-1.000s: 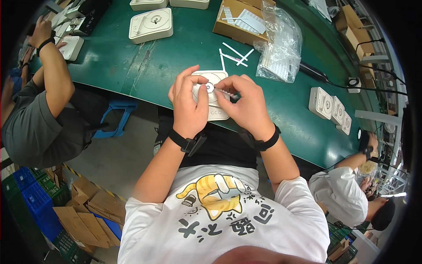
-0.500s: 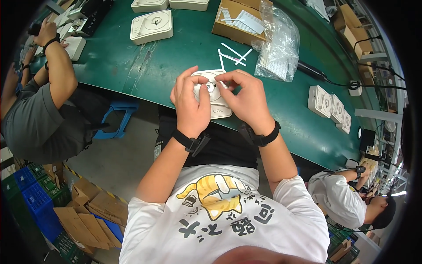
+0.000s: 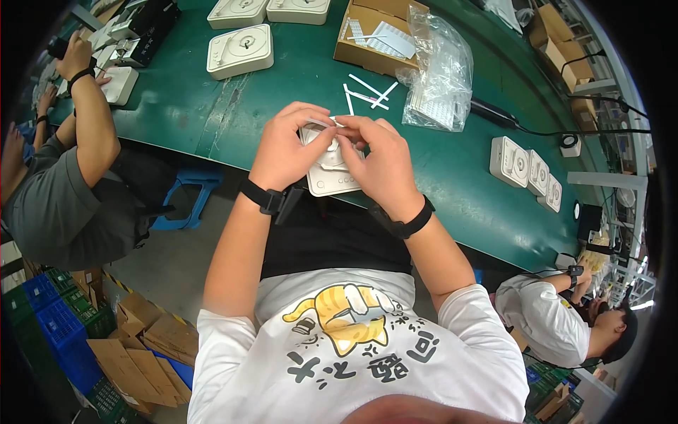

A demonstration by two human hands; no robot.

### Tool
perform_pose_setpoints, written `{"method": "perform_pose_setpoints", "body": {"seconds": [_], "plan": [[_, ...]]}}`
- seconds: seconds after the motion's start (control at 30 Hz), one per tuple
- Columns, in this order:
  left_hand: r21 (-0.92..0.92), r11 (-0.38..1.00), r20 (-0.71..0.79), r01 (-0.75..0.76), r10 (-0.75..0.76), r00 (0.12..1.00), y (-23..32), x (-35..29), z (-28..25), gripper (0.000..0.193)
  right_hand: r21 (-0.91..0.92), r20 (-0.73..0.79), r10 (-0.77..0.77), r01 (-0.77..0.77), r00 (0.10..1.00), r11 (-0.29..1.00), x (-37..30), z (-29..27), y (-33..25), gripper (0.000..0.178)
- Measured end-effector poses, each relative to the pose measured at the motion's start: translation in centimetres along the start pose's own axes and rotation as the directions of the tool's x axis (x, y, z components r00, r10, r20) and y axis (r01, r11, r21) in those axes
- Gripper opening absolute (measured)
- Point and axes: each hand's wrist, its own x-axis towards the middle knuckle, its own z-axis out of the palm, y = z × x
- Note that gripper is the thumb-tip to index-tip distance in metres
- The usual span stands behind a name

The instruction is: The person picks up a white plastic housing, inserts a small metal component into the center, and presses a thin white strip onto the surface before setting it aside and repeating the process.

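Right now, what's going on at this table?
A person's left hand and right hand are close together over a white device at the near edge of the green table; whatever they may pinch is too small to tell. White strips lie beyond, near an open cardboard box and a clear plastic bag.

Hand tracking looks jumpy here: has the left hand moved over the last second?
Yes: the left hand has shifted away from the body and slightly left, judged against the white strips.
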Motion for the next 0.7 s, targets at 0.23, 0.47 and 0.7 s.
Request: {"method": "perform_pose_setpoints", "body": {"seconds": [0.23,0.47,0.7], "plan": [[0.156,0.985,0.035,-0.073,0.069,0.997,0.2,-1.6,-2.7,0.014,-0.093,0.061,-0.152,0.158,0.986,0.983,0.0,-0.5,0.7,0.03],[0.201,0.976,-0.069,-0.081,0.096,0.993,1.5,-1.7,-2.2,0.016,0.051,0.02,-0.032,0.031,0.999,0.998,0.5,-0.1,0.4,0.025],[0.139,0.988,-0.155,-0.063,0.084,0.984,1.4,-0.6,-2.1,0.017,0.046,0.011,0.005,-0.006,1.0,0.999,0.0,0.2,0.3,0.019]]}}
